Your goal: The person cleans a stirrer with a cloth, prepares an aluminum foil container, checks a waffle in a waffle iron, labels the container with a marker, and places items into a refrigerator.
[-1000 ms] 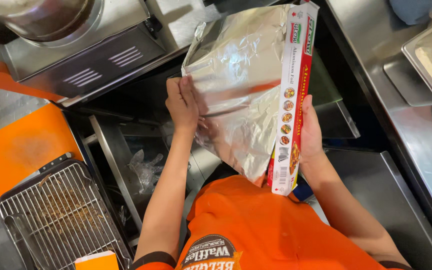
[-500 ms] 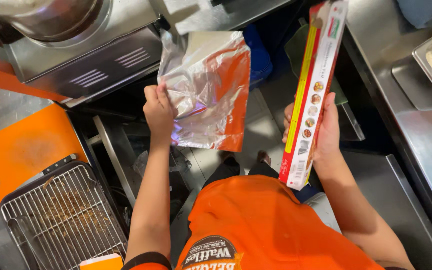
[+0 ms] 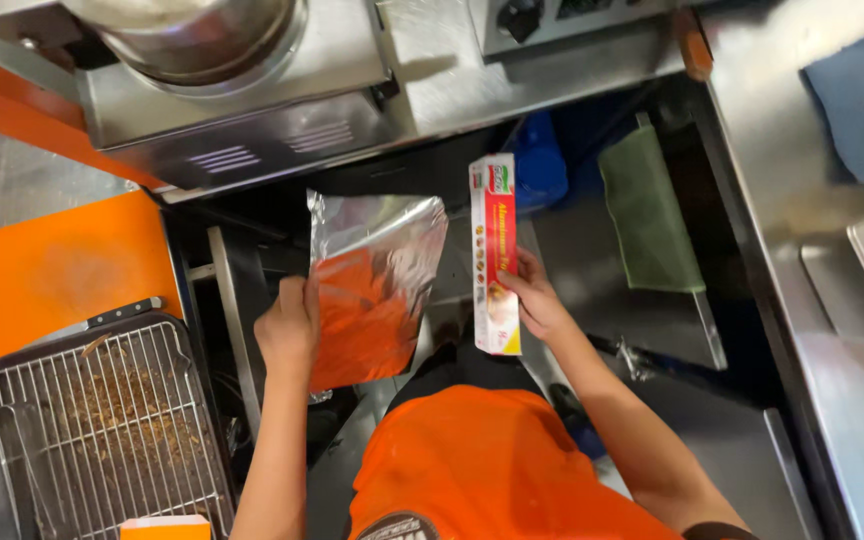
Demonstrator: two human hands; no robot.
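A: What is in each of the hands?

B: The left hand (image 3: 290, 325) is closed on the left edge of a loose, crinkled sheet of shiny aluminium foil (image 3: 377, 275), pinched between thumb and fingers. The sheet hangs in front of the person's orange shirt (image 3: 492, 460), below the front of the steel cooker unit (image 3: 252, 120); its lower half mirrors the orange of the shirt. The right hand (image 3: 537, 305) is wrapped around the lower part of a long, narrow red and white cardboard foil box (image 3: 494, 255), held upright just right of the sheet, apart from it.

A: How would that sheet handle?

B: My guess is very light and limp, with no stiffness of its own. It looks thin enough to crease or tear if tugged from one point, and it already bows where only one edge is held. A grip along an edge or at two corners would keep it flat; the middle would only crumple.

A: And the box?

B: Stiff and light by the look of it, easy to hold around its middle. A cutting strip along its edge is likely, though I cannot make one out.

A: What lies around?

B: An orange cutting board (image 3: 52, 270) and a wire rack over a dark tray (image 3: 102, 420) on the steel desk (image 3: 12, 180) to the left, and a green cloth (image 3: 647, 210) hanging to the right.
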